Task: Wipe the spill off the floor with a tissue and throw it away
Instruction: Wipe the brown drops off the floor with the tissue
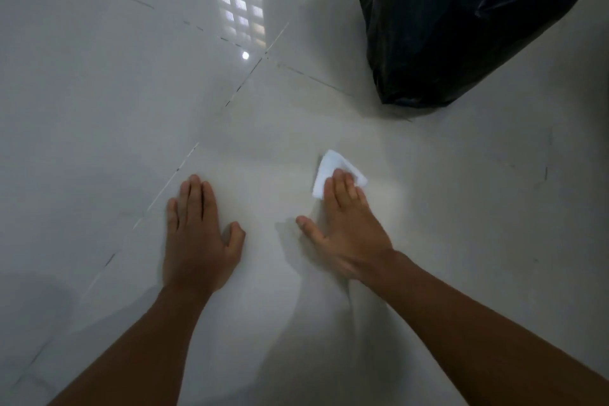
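- Head view looks down at a white tissue (331, 171) lying flat on the floor (99, 109).
- The tissue is folded and a bit crumpled, and its far corner sticks out past the fingertips.
- The right hand (346, 227) presses down on the tissue.
- Its fingers (342, 188) are stretched out flat and close together on top of the tissue, not curled around it.
- The right thumb sticks out to the side and touches the floor, off the tissue.
- The spill itself is hard to see; the floor near the tissue only looks a little dull.
- The left hand (197, 234) is flat on the floor, well apart from the tissue.
- Its fingers (194, 194) are straight and close together, with nothing under them but the floor.
- Both arms are bare and reach in from the bottom of the view.
- The floor is made of big, pale, shiny tiles with thin dark lines between them.
- A bright window shape (240, 10) shines back from the floor, far from the hands.
- A black trash bag (461, 26) stands on the floor in the top right corner, beyond the tissue and apart from it.
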`<action>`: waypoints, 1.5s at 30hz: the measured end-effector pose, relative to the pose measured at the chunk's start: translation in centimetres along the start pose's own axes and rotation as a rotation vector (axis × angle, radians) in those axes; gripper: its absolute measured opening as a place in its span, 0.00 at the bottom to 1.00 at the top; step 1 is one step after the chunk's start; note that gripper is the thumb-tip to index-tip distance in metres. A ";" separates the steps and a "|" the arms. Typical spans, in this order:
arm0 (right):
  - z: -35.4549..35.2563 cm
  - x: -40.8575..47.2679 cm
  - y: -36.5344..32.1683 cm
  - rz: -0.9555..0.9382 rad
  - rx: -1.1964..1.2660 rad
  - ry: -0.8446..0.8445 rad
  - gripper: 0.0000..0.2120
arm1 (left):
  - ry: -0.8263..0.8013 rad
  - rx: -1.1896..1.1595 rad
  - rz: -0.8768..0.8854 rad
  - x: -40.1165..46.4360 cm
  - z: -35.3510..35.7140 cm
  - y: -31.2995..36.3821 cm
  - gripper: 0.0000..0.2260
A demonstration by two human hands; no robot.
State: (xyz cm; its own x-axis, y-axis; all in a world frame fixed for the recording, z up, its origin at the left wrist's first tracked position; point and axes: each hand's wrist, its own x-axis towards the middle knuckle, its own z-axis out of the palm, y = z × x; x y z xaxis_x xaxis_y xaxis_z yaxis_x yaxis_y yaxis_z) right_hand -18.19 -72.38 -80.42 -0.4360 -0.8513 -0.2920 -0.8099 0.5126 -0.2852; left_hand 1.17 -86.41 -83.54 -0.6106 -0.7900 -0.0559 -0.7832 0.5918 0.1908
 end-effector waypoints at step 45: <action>1.2 -13.4 8.9 0.121 -0.096 0.125 0.35 | 0.023 -0.008 0.009 -0.3 -0.4 0.4 0.36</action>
State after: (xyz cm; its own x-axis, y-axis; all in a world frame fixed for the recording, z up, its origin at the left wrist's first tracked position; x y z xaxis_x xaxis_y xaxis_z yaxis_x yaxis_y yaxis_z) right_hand -19.11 -56.27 -80.18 -0.5730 -0.7944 -0.2014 -0.7798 0.6041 -0.1643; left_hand 1.14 -86.02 -83.02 -0.6145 -0.7883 -0.0316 -0.7767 0.5975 0.1993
